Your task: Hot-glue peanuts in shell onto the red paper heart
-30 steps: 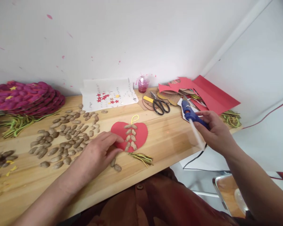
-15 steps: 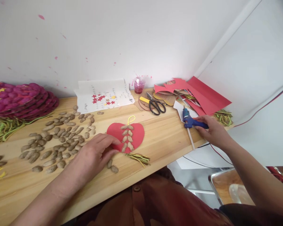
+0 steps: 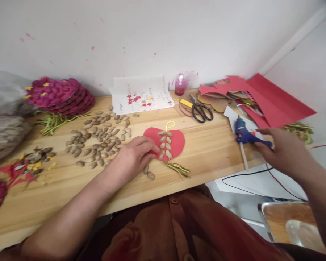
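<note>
A red paper heart [image 3: 176, 143] lies on the wooden table [image 3: 212, 152] with a column of peanuts [image 3: 165, 144] glued down its middle and a yellow loop at its top. My left hand [image 3: 132, 159] rests flat on the heart's left edge, fingers stretched out. Two loose peanuts [image 3: 149, 172] lie just under it. A blue glue gun [image 3: 246, 136] with a white glue stick lies near the table's right edge. My right hand [image 3: 284, 152] is at the gun's handle, fingers loosely spread over it.
Many loose peanuts [image 3: 100, 139] are scattered left of the heart. Black scissors [image 3: 201, 108], a pink cup [image 3: 180, 85], a white sheet with stars [image 3: 141, 96], red paper sheets [image 3: 271, 99] and a stack of purple-pink craft pieces [image 3: 61, 94] line the back. A black cord [image 3: 250, 174] hangs off the right edge.
My right hand lowered the glue gun from the air onto the table by the right edge and loosened its grip. The left hand stayed on the heart. The camera swung left.
</note>
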`<state>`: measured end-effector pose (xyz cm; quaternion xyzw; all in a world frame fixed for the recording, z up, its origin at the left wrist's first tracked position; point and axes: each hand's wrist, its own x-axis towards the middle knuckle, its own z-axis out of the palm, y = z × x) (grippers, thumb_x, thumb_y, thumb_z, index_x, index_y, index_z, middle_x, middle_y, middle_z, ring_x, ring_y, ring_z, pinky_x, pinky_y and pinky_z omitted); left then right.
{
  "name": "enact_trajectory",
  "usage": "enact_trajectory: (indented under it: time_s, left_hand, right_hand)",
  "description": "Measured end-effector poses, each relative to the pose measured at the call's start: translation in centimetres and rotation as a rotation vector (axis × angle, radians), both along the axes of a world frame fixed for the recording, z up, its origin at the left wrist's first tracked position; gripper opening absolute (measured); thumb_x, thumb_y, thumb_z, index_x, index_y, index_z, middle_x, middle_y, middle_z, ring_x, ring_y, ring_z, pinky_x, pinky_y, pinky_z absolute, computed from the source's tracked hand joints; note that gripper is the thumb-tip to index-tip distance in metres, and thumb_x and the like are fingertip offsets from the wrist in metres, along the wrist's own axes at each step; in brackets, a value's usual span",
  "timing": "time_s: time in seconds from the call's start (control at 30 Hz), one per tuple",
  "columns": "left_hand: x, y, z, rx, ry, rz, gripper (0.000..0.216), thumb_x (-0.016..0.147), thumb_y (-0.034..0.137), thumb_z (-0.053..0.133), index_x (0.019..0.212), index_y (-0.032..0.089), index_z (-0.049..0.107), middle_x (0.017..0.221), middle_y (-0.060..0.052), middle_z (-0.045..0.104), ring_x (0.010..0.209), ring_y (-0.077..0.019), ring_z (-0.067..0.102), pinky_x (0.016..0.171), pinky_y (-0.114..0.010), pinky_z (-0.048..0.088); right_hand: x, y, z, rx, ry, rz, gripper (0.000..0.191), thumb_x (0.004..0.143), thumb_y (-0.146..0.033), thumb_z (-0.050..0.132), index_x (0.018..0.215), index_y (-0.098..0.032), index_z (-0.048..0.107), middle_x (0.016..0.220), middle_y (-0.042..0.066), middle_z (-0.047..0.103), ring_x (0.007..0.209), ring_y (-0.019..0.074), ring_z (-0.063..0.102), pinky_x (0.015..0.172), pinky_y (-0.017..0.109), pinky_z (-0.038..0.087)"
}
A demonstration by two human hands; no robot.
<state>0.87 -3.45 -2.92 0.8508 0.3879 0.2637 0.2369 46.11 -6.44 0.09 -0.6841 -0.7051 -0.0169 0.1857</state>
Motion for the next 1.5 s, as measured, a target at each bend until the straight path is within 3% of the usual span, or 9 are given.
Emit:
enact_trajectory:
  time_s: [0.07,0.1,0.17,0.3,0.4,0.9,1.5]
  left_hand:
    - [0.1,0.1,-0.1,-0.009,-0.027,-0.004,0.016,0.097,0.015,0.057,0.1,0.021,0.072,0.108,-0.004,0.07,0.103,-0.0168,0.067,0.094,-0.029,0.052]
    - [0.1,0.1,-0.1,-0.014,-0.039,-0.005,0.017,0.096,0.015,0.057,0.101,0.021,0.072,0.109,-0.005,0.07,0.103,-0.0168,0.067,0.094,-0.029,0.052]
    - [0.2,0.2,-0.1,-0.022,-0.051,-0.003,0.017,0.096,0.014,0.059,0.101,0.021,0.073,0.109,-0.006,0.07,0.101,-0.0169,0.067,0.094,-0.03,0.053]
    - [0.3,0.3,-0.2,-0.013,-0.047,-0.011,0.017,0.094,0.011,0.06,0.099,0.021,0.074,0.106,-0.005,0.071,0.101,-0.0175,0.067,0.094,-0.03,0.053]
    - [0.3,0.4,-0.5,0.005,-0.063,-0.012,0.017,0.093,0.012,0.062,0.1,0.021,0.074,0.105,-0.005,0.071,0.099,-0.0175,0.067,0.092,-0.03,0.054]
    - [0.6,0.6,-0.9,-0.117,-0.173,-0.015,0.015,0.091,0.013,0.069,0.102,0.021,0.075,0.1,-0.002,0.071,0.09,-0.0133,0.067,0.082,-0.025,0.052]
    - [1.3,0.4,-1.4,-0.043,-0.176,0.046,0.013,0.089,0.019,0.074,0.102,0.021,0.077,0.094,-0.003,0.071,0.083,-0.0136,0.066,0.076,-0.025,0.052]
  right_hand:
    - [-3.3,-0.4,1.2,0.099,-0.089,0.035,0.026,0.09,-0.043,0.053,0.107,-0.029,0.065,0.094,0.015,0.067,0.099,0.0465,0.061,0.089,0.065,0.042]
    - [-5.3,-0.6,1.6,0.135,-0.056,0.046,0.023,0.093,-0.042,0.053,0.109,-0.029,0.065,0.101,0.014,0.068,0.105,0.0449,0.06,0.093,0.063,0.042]
    - [-9.5,-0.5,1.7,0.126,0.132,0.218,0.013,0.095,-0.037,0.061,0.104,-0.03,0.067,0.104,0.009,0.071,0.101,0.0357,0.064,0.092,0.053,0.047]
    - [-16.0,1.1,-0.1,-0.038,0.269,0.615,0.008,0.095,-0.027,0.065,0.101,-0.027,0.07,0.099,0.005,0.073,0.099,0.0264,0.065,0.088,0.042,0.05]
    - [-18.0,2.7,-1.3,-0.074,0.262,0.747,0.011,0.095,-0.025,0.067,0.104,-0.022,0.072,0.098,0.007,0.073,0.097,0.0255,0.063,0.087,0.04,0.05]
    - [-18.9,4.2,-2.5,-0.096,0.321,0.84,0.016,0.093,-0.022,0.071,0.107,-0.017,0.076,0.092,0.007,0.074,0.088,0.0218,0.063,0.086,0.036,0.046]
    - [-19.2,4.3,-2.6,-0.102,0.338,0.866,0.014,0.092,-0.021,0.072,0.105,-0.017,0.076,0.09,0.005,0.074,0.085,0.0206,0.063,0.087,0.036,0.043]
